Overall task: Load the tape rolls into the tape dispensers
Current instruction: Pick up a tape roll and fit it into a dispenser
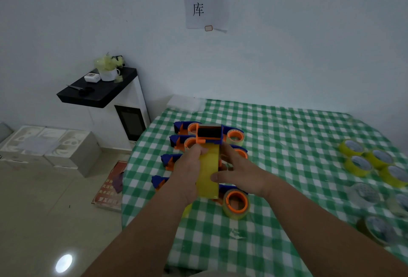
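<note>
Both forearms are reaching in from the near edge over the green-and-white checked tablecloth [287, 135]. Between them, a yellow tape roll [208, 173] is being held edge-on above the cloth, its wide band facing the camera, with a blue and orange tape dispenser [209, 134] sitting at its far end. The left hand [187, 173] is curling around the roll's left side, thumb up near the dispenser. The right hand [240, 173] is lying against the right side with its fingers mostly straight, thumb pressing the yellow band.

Behind and under the hands, loaded dispensers [183, 142] are lying in a row running near to far; four blue noses are showing on the left, though the hands are hiding parts of them, so the count is probably four or five. One orange-cored clear roll [236, 204] is standing just near the right wrist.

At the right edge, four loose yellow rolls [359, 165] are clustering together, and about three clear rolls [364, 195] are lying nearer.
</note>
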